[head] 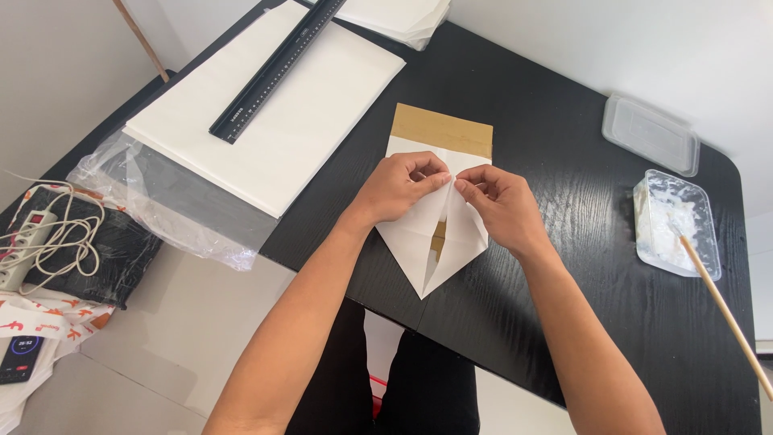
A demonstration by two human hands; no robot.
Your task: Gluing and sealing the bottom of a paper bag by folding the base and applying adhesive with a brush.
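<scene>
A white sheet of paper point(419, 242) lies on the black table point(564, 266), folded into a downward point with two flaps meeting at the middle. It rests over a brown cardboard piece point(441, 129). My left hand point(398, 187) pinches the upper edge of the left flap. Close beside it, my right hand point(501, 205) presses its fingertips on the right flap. Both hands meet near the paper's centre line.
A stack of large white sheets point(314, 121) with a long black ruler point(278, 68) lies at the back left, over clear plastic wrap point(169, 201). At right stand a clear lid point(651, 134), a tub of white paste point(675, 221) and a wooden stick point(725, 310). A power strip point(28, 242) sits on the left.
</scene>
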